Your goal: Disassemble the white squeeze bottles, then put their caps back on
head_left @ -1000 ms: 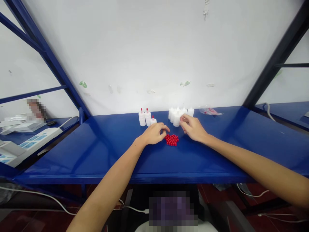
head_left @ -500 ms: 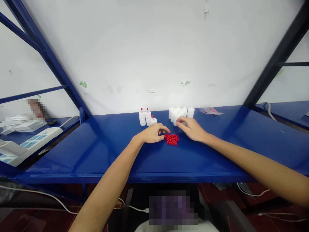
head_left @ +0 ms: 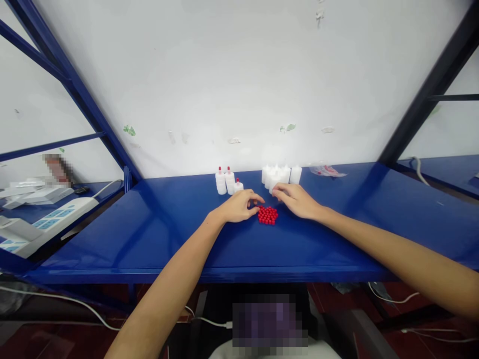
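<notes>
Several small red caps (head_left: 268, 216) lie in a cluster on the blue table (head_left: 160, 239). My left hand (head_left: 240, 205) rests at the cluster's left edge, thumb and fingers apart with nothing between them. Just behind it stand several white bottles with red caps (head_left: 220, 182). To the right of the caps is my right hand (head_left: 294, 198), its fingers curved and its fingertips by the front bottle of a group of white bottles without red caps (head_left: 276, 175). Whether those fingertips grip anything is too small to tell.
A clear plastic bag with red pieces (head_left: 327, 171) lies at the back right by the wall. At the far left are a white power strip (head_left: 56, 219) and white boxes (head_left: 41, 193). Blue frame posts (head_left: 90, 104) flank the table.
My left hand and the red caps beside it have shifted very slightly to the right. My right hand has hardly moved. The bottles stand as before.
</notes>
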